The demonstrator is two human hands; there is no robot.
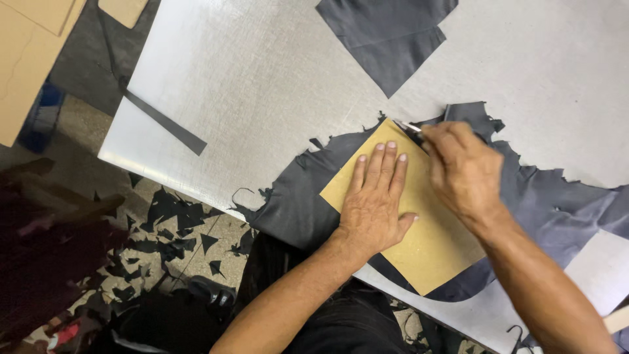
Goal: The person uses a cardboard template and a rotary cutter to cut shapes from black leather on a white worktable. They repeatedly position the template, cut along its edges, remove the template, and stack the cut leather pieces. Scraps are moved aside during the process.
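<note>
On grey metal table [262, 72], left hand [377, 203] spread flat on tan template [432, 246]; right hand [462, 167] pinching knife [411, 128] over dark leather [557, 203].

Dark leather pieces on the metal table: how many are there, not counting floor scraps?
3: a cut piece at the top edge, a narrow strip at left, and the large ragged hide under the tan template. More may lie outside the frame.
</note>
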